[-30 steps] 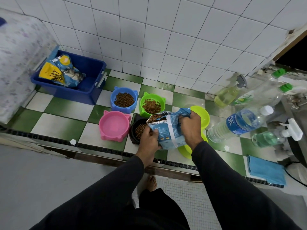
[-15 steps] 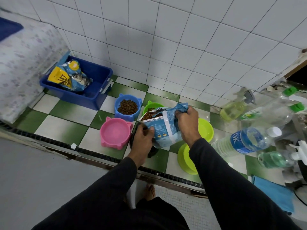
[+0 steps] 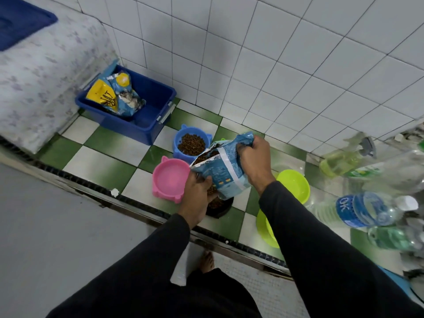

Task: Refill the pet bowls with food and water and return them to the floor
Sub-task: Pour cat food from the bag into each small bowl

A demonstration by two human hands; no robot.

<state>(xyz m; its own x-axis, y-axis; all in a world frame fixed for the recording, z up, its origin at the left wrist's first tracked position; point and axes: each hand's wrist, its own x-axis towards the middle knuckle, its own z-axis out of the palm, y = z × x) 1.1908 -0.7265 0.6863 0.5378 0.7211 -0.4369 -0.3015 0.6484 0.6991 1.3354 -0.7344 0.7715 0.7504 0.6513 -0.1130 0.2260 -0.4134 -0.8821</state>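
- Landmark for this entry: the blue crate [image 3: 146,125], against the tiled wall on the green-and-white checked ledge [image 3: 101,159]. It holds spare food packets [image 3: 115,95], I judge as the store for them.
- Food bag [image 3: 226,167], near the crate's right: light blue, mouth open and tipped left and downward, kibble visible at the opening. I read the tilt as a pour attitude.
- Right hand [image 3: 253,158]: closed around the bag's upper edge, farther right of the crate; it carries the weight and sets the tilt.
- Left hand [image 3: 197,192]: fingers curled onto the bag's lower front corner, apparently steadying the mouth.
- Pink bowl [image 3: 169,180]: below-right of the crate, no kibble inside; whether it holds water I cannot tell.
- Blue bowl [image 3: 192,144]: just right of the crate, filled with kibble.
- Black bowl [image 3: 219,206]: directly under the bag, mostly hidden; some kibble shows in it. My guess is that it is the pour target.
- Two lime bowls [image 3: 293,188], well right of the crate, look empty.
- Water bottles [image 3: 371,210], furthest right, lying down, capped, presumably for the water step.
- Bowls are on the ledge, not the floor.
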